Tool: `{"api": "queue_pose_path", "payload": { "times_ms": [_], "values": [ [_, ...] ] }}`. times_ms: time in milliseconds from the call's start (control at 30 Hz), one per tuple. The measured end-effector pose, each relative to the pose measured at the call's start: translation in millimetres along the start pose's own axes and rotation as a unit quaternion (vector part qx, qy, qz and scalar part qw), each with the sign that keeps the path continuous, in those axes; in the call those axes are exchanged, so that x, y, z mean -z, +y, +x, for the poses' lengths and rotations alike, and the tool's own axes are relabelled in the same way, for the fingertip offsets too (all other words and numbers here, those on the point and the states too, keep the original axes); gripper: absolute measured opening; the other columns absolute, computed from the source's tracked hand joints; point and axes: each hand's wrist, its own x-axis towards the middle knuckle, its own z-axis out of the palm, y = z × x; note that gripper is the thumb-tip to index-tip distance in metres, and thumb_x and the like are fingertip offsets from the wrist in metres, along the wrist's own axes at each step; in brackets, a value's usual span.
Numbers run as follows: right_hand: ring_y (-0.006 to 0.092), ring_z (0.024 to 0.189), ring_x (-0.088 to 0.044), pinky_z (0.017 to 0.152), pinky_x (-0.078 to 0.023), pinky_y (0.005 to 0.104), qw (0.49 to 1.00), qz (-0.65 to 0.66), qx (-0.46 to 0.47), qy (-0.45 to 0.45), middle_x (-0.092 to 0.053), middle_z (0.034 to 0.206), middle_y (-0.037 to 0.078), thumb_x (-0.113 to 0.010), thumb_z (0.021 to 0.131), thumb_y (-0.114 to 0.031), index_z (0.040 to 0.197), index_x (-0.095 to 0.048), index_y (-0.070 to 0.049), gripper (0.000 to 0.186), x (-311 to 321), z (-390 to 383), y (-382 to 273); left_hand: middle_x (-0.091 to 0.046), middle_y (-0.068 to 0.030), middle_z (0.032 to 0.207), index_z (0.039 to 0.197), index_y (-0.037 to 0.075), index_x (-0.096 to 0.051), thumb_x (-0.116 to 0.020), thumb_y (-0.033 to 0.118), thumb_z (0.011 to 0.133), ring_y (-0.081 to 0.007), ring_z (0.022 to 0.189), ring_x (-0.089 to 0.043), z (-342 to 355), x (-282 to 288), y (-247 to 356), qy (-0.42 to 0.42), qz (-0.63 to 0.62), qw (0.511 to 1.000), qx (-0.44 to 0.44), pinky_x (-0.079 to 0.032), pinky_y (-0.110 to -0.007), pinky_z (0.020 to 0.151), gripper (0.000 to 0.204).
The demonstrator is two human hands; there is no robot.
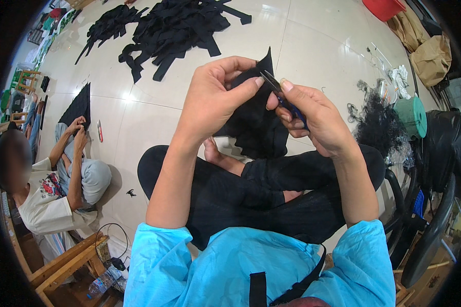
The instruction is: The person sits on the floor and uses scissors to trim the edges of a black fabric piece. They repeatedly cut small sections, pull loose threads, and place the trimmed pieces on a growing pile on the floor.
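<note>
My left hand (pixel 212 97) pinches the upper edge of a black fabric piece (pixel 256 120), and a pointed corner of it sticks up past the fingers. Below the hand the cloth hangs down in front of my crossed legs. Small thread snips (pixel 295 111) with dark blue handles are gripped in my right hand (pixel 320 115). Their blades lie against the fabric edge beside my left thumb tip. Whether the blades are parted or closed is hard to make out.
Piles of black fabric pieces (pixel 176 28) lie on the tiled floor ahead. To the left a seated co-worker (pixel 61 179) handles black cloth, with a red-handled tool (pixel 100 131) nearby. On the right are a tangle of black thread (pixel 378 120), a green spool (pixel 411 116) and a black chair (pixel 443 148).
</note>
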Motion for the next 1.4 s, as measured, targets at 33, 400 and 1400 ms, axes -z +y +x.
{"api": "queue_pose_path", "payload": {
  "times_ms": [33,400,1400],
  "values": [
    [0.0021,0.058,-0.035,0.049,-0.029,0.0185,1.0,-0.005,0.0,0.001,-0.048,0.073,-0.007,-0.05,0.113,-0.046,0.102,-0.069,-0.005,0.047,0.5,0.0,-0.1,-0.078,-0.0083,0.1,0.119,-0.006,-0.071,-0.076,0.006,0.096,-0.0078,0.086,-0.071,-0.1,0.3,1.1,0.0,0.002,1.0,0.006,-0.056,-0.019,0.078,0.026],
    [0.0023,0.058,-0.035,0.05,-0.027,0.019,0.999,-0.016,0.032,0.011,-0.046,0.071,-0.009,-0.05,0.111,-0.05,0.1,-0.071,-0.008,0.048,2.5,-0.3,-0.2,-0.078,-0.0066,0.098,0.116,-0.004,-0.07,-0.074,0.011,0.099,-0.0061,0.087,-0.07,1.0,2.7,5.2,-0.014,-0.049,0.999,0.017,-0.053,-0.018,0.08,0.023],
    [0.0008,0.059,-0.044,0.05,-0.033,0.017,0.973,0.006,0.179,0.144,-0.055,0.075,-0.007,-0.066,0.105,-0.045,0.11,-0.071,-0.003,0.043,7.2,2.4,-5.3,-0.077,-0.007,0.101,0.128,-0.005,-0.064,-0.067,0.015,0.105,-0.0074,0.091,-0.071,4.8,6.7,-7.1,-0.004,-0.055,0.998,0.037,-0.054,-0.022,0.085,0.031]
  ]
}}
